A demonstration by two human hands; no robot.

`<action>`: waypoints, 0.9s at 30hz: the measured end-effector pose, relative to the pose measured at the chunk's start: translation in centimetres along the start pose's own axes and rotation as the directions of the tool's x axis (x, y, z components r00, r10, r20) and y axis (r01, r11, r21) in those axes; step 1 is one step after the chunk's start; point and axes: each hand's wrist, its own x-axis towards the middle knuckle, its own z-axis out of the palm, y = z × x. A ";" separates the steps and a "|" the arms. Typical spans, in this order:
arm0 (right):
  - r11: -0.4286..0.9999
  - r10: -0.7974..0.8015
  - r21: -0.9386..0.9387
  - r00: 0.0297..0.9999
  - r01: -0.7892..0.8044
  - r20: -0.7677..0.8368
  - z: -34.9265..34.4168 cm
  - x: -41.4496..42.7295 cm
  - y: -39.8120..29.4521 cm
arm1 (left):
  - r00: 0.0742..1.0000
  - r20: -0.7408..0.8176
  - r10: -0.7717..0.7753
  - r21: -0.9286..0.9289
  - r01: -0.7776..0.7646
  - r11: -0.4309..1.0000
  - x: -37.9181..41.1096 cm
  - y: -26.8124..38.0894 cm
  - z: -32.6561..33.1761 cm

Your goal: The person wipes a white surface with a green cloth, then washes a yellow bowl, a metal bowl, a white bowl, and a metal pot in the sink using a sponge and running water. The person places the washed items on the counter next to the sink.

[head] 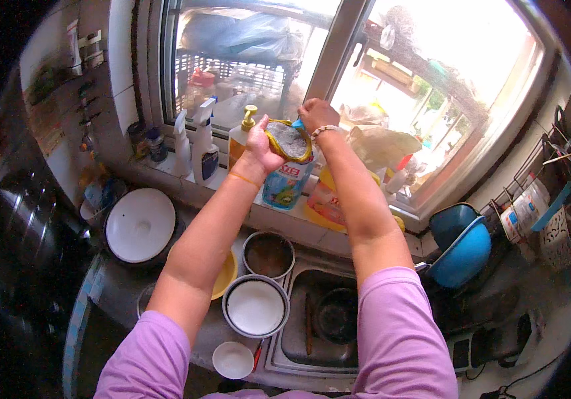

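Observation:
My left hand (261, 149) holds a round grey scrubbing pad (289, 140) with a yellow edge, its grey face turned up. Just beyond it, my right hand (318, 115) has its fingers closed on a small blue pump head (297, 123), whose tip is over the pad's far edge. Below the pad stands a bottle of blue-green dish soap (285, 185), its top hidden by the pad and my hand. A white pump bottle (238, 142) with a yellowish pump stands left of it, and a yellow-orange jug (322, 199) is to the right, partly behind my right forearm.
Two spray bottles (205, 154) stand on the windowsill. Below is a metal sink (298, 299) with a dark pan (337, 316) in it. Pots (268, 254), a white bowl (233, 360) and a large white lid (140, 224) are on the counter. Blue basins (462, 252) lean at right.

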 end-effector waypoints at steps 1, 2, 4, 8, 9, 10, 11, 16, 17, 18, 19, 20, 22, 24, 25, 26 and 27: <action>0.999 -0.012 0.038 0.999 0.013 -0.047 -0.8 -0.5 -1.4 | 1.000 -0.019 0.017 0.007 -0.017 1.000 -0.7 0.3 -0.1; 0.998 -0.058 -0.013 0.989 0.057 -0.139 -2.0 -0.9 -2.7 | 1.000 0.013 0.027 0.001 -0.027 1.000 -0.6 0.7 -0.6; 0.930 -0.312 0.068 0.872 0.362 -0.377 -4.8 -3.4 -4.8 | 0.996 0.074 0.048 0.030 -0.050 0.998 -3.4 0.0 1.1; 0.764 -0.546 0.275 0.812 0.584 -0.208 -1.8 -12.4 -7.1 | 0.910 0.414 -0.002 0.046 -0.019 0.999 -8.2 -2.8 -3.3; 0.819 -0.474 0.299 0.871 0.489 -0.128 -1.3 -15.4 -6.6 | 0.952 0.303 0.034 0.112 -0.071 0.991 -10.1 -4.5 -2.4; 0.838 -0.444 0.296 0.888 0.458 -0.115 -0.9 -18.2 -6.8 | 0.910 0.407 -0.080 -0.014 0.094 0.996 -11.8 -5.7 -4.4; 0.844 -0.383 0.382 0.922 0.377 -0.063 0.0 -21.8 -6.9 | 0.883 0.465 -0.060 -0.146 0.143 0.979 -14.4 -7.7 -6.5; 0.810 -0.305 0.571 0.927 0.132 0.218 1.9 -32.5 -2.6 | 0.990 0.057 -0.129 -0.168 0.137 0.976 -21.6 -18.6 -11.0; 0.810 -0.293 0.574 0.931 0.120 0.219 2.8 -34.3 -0.5 | 0.987 0.036 -0.159 -0.208 0.163 0.964 -22.4 -20.8 -11.3; 0.854 -0.155 0.519 0.940 -0.028 0.305 2.6 -36.6 1.3 | 0.982 -0.040 -0.183 -0.213 0.171 0.962 -23.3 -21.8 -10.9; 0.872 -0.038 0.463 0.922 -0.158 0.385 2.5 -39.5 1.8 | 0.979 -0.058 -0.195 -0.236 0.176 0.956 -24.3 -22.9 -12.5; 0.929 0.000 0.348 0.940 -0.126 0.340 3.4 -43.1 2.6 | 0.977 -0.064 -0.204 -0.232 0.184 0.955 -25.0 -23.9 -12.8; 0.946 0.089 0.264 0.936 -0.186 0.340 2.6 -47.7 1.3 | 0.938 -0.247 -0.242 -0.198 0.195 0.961 -25.9 -26.0 -13.9; 0.968 0.028 0.213 0.903 -0.131 0.428 1.5 -48.6 0.8 | 0.967 -0.183 -0.178 -0.203 0.140 0.969 -26.7 -29.3 -15.5; 0.973 -0.010 0.212 0.909 -0.087 0.417 1.3 -48.9 1.4 | 0.971 -0.163 -0.172 -0.208 0.137 0.969 -27.2 -30.3 -15.4; 0.978 -0.112 0.209 0.894 0.022 0.433 1.7 -48.2 3.1 | 0.969 -0.155 -0.192 -0.179 0.164 0.970 -27.5 -30.8 -15.7; 0.936 -0.142 0.351 0.922 0.008 0.359 1.8 -47.5 5.0 | 0.960 -0.189 -0.208 -0.225 0.163 0.961 -27.4 -32.2 -16.2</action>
